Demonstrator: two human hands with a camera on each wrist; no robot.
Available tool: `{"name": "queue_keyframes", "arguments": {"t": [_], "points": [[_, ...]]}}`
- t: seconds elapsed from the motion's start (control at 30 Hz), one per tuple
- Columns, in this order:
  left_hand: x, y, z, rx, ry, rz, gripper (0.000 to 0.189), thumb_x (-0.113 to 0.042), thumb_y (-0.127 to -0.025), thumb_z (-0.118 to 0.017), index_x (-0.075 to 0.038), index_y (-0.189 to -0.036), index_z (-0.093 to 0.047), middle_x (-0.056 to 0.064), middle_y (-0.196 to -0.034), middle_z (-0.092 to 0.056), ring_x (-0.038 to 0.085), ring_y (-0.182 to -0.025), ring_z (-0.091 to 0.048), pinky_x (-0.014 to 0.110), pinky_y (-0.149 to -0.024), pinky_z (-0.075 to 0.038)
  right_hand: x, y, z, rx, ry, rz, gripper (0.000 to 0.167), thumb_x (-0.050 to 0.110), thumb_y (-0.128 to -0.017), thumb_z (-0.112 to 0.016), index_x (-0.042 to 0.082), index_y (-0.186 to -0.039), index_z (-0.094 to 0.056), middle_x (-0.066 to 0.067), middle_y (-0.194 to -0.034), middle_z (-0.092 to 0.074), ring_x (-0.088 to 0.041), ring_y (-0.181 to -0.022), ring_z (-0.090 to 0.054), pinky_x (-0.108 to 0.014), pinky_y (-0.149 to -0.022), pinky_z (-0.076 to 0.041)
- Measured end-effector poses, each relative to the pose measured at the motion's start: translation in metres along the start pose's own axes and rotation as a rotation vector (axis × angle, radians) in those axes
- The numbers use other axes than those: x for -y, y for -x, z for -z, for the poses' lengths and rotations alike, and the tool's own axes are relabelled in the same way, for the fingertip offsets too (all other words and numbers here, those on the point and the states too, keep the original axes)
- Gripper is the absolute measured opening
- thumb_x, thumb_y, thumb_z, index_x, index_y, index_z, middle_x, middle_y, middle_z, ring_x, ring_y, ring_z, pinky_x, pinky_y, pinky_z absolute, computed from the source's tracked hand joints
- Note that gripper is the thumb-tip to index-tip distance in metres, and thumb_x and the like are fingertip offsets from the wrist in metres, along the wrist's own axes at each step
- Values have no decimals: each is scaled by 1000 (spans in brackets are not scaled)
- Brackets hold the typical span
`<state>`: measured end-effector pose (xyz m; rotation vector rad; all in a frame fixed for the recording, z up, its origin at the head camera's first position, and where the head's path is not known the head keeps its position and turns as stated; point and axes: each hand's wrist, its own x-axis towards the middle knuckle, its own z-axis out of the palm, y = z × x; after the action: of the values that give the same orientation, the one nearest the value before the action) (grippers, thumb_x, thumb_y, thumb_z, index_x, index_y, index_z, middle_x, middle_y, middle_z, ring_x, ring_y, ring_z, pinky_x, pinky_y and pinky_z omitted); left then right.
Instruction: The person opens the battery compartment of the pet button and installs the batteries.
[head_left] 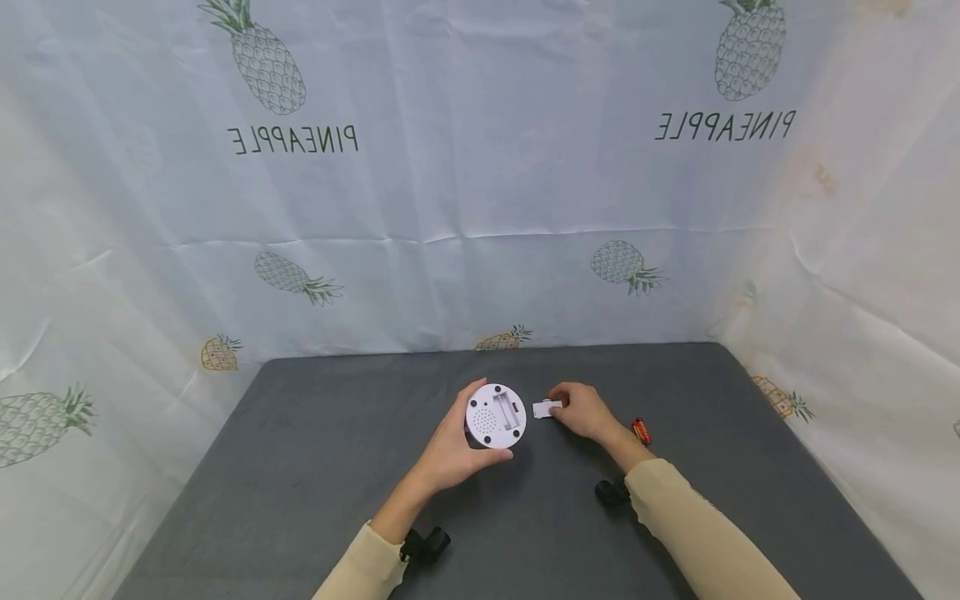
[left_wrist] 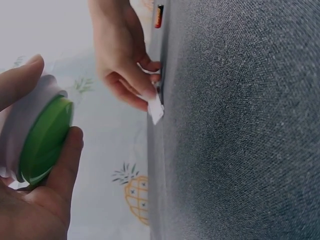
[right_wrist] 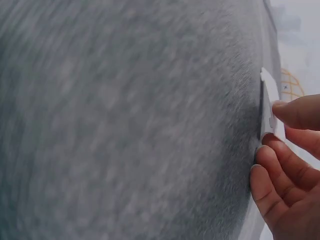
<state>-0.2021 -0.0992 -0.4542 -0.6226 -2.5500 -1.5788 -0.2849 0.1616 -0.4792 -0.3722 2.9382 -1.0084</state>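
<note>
Cover (head_left: 542, 411) points toward round device (head_left: 486, 422), long axis crosswise

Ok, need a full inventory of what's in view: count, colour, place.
round device: 1, white with a green part, held in the left grip
flat cover: 1, white, pinched in the right grip
battery: at least 1, red and black, on the table by the right forearm
table: 1, dark grey, below the hands
cloth: sheet count unclear, white with pineapple prints, behind and beside the table
wrist units: 2, black, one per wrist
sleeves: 2, beige, on the forearms
left grip: 1, bare, around the device
right grip: 1, bare, on the cover
</note>
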Motion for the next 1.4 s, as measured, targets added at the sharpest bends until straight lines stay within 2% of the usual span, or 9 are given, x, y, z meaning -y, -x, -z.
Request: {"name": "queue_keyframes", "arguments": {"t": [0.4, 0.53, 0.7, 0.87, 1.0, 1.17, 1.4], "points": [[-1, 0, 2, 15, 12, 10, 106, -28, -72, -93, -26, -158, -30, 1, -142, -50, 19, -121, -51, 48, -101, -39, -5, 7, 11, 39, 200, 70, 26, 20, -93, -74, 4, -113, -72, -4, -91, -61, -20, -80, -56, -43, -74, -49], [-1, 0, 3, 15, 16, 1, 107, -27, -72, -93, -25, -158, -30, 1, -141, -51, 20, -120, -51, 48, -99, -39, -5, 15, 20, 40, 325, 153, 31, 26, -95, -71, 5, -117, -72, -8, -103, -65, -27, -94, -62, -48, -82, -51], [0, -1, 4, 18, 12, -15, 108, -29, -71, -94, -27, -158, -30, 3, -140, -52, 21, -119, -52, 48, -99, -40, -11, 26, 32, 29, 455, 264, 43, 35, -96, -70, 4, -126, -68, -14, -120, -65, -35, -109, -60, -52, -91, -49], [2, 0, 5, 28, 13, -12, 108, -29, -71, -94, -27, -158, -30, 3, -139, -53, 21, -117, -52, 46, -98, -40, -26, 37, 44, 56, 492, 307, 59, 41, -96, -69, 4, -140, -59, -18, -134, -59, -39, -123, -55, -56, -100, -44], [4, 0, 5, 25, 1, -17, 107, -30, -72, -94, -26, -158, -31, 3, -138, -54, 20, -117, -53, 45, -98, -41, -39, 45, 52, 73, 494, 317, 66, 45, -96, -68, 3, -145, -53, -22, -143, -52, -42, -132, -49, -60, -104, -40], [4, 1, 5, 24, -3, -21, 107, -30, -71, -94, -27, -157, -31, 3, -138, -53, 20, -117, -53, 45, -98, -41, -52, 55, 60, 71, 477, 343, 71, 50, -96, -66, 0, -145, -53, -24, -145, -51, -44, -133, -48, -61, -104, -39], [5, 2, 7, 34, 7, 10, 108, -27, -70, -95, -26, -158, -32, 1, -139, -52, 19, -118, -52, 47, -99, -39, -70, 66, 72, 63, 518, 344, 70, 49, -96, -67, 1, -144, -53, -23, -145, -51, -44, -132, -49, -61, -103, -40]]}}
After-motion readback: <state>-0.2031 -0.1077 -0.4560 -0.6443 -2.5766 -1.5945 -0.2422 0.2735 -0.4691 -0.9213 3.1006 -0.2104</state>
